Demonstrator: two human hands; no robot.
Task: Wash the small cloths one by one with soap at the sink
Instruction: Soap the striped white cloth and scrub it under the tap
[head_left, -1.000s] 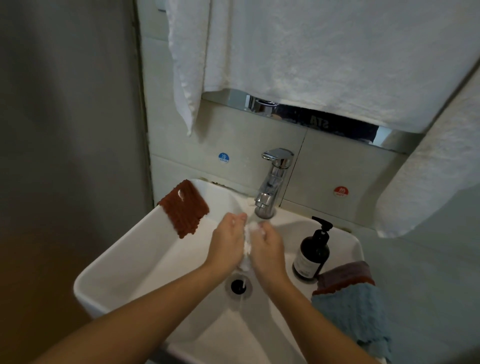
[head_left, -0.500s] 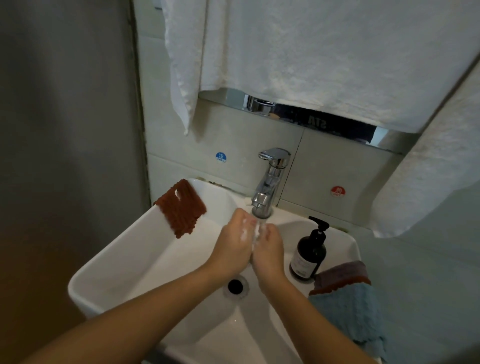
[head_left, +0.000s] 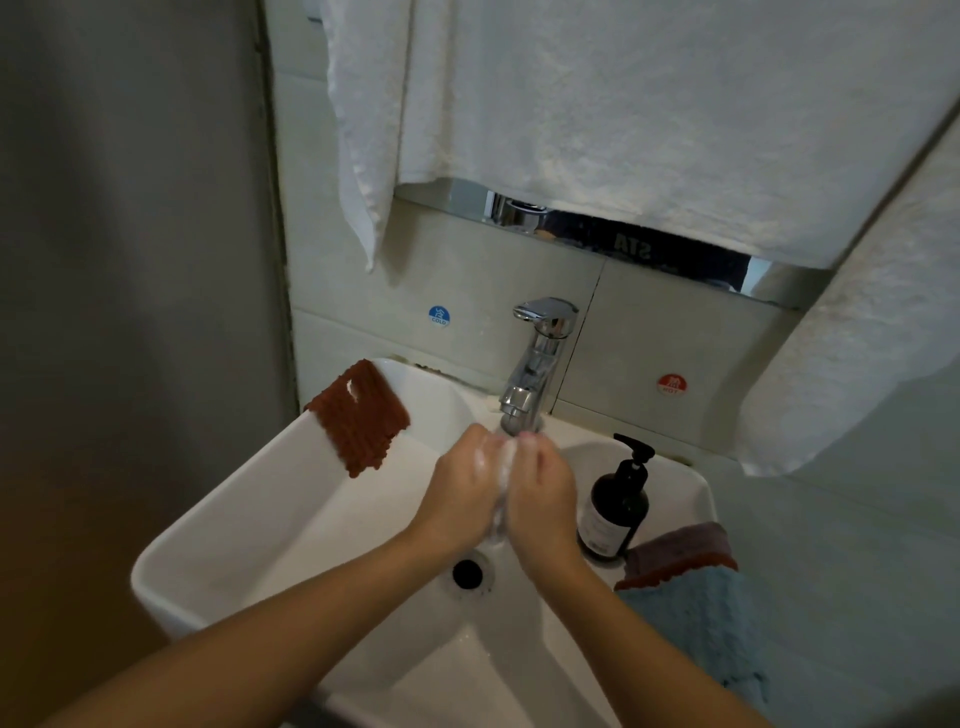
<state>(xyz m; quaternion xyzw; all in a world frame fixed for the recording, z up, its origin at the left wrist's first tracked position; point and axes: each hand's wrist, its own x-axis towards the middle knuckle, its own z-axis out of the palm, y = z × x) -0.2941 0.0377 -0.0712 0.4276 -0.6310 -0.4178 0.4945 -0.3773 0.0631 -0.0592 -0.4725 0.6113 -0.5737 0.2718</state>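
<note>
My left hand (head_left: 462, 488) and my right hand (head_left: 545, 493) are pressed together under the chrome tap (head_left: 535, 369), above the drain (head_left: 467, 571) of the white sink (head_left: 291, 499). White foam and running water show between the palms. I cannot tell whether a cloth is held there. A brown small cloth (head_left: 358, 415) hangs over the sink's back left rim. A blue cloth (head_left: 701, 629) and a mauve cloth (head_left: 680, 551) lie stacked on the right rim. A dark soap pump bottle (head_left: 615, 504) stands just right of my right hand.
Large white towels (head_left: 623, 119) hang above the tap, and another (head_left: 857, 353) hangs at the right. A grey wall closes in the left side. Blue cold (head_left: 439, 315) and red hot (head_left: 671, 383) stickers mark the tiles.
Both hands have rubbed against each other and shifted slightly up toward the spout. The cloths and the bottle have not moved.
</note>
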